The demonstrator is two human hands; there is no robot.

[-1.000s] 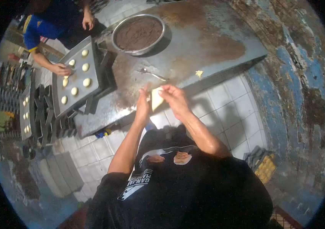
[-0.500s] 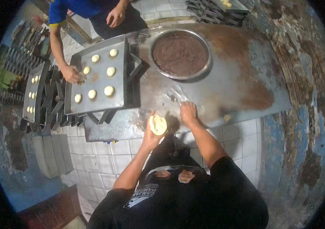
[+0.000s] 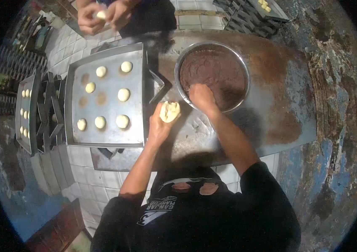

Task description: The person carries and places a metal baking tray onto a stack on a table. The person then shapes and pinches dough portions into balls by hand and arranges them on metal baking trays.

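Head view, single frame. Left hand (image 3: 158, 126) raised over the metal bench (image 3: 271, 113), just off the right edge of the baking tray (image 3: 107, 134); fingers cupped, half open, cradling a flattened dough piece (image 3: 170, 111) in the palm, opened face up. Right hand (image 3: 202, 95) reached over the near rim of the round metal bowl (image 3: 245, 80), fingertips down in the dark brown filling (image 3: 212, 67); curl of those fingers hidden, so cannot tell whether anything is pinched. Bowl toward the far edge of bench, centre. Tray at bench's left end, eight dough balls (image 3: 122, 121) on it in loose rows, some spots bare. Further trays (image 3: 26, 109) on racks off the left end. Co-worker's hands (image 3: 101, 14) beyond the far left corner, closed round a small pale lump. Judged step: taking up filling for the opened dough. Next move would call for a modest portion carried to the centre of the dough, then edges gathered shut without smearing.
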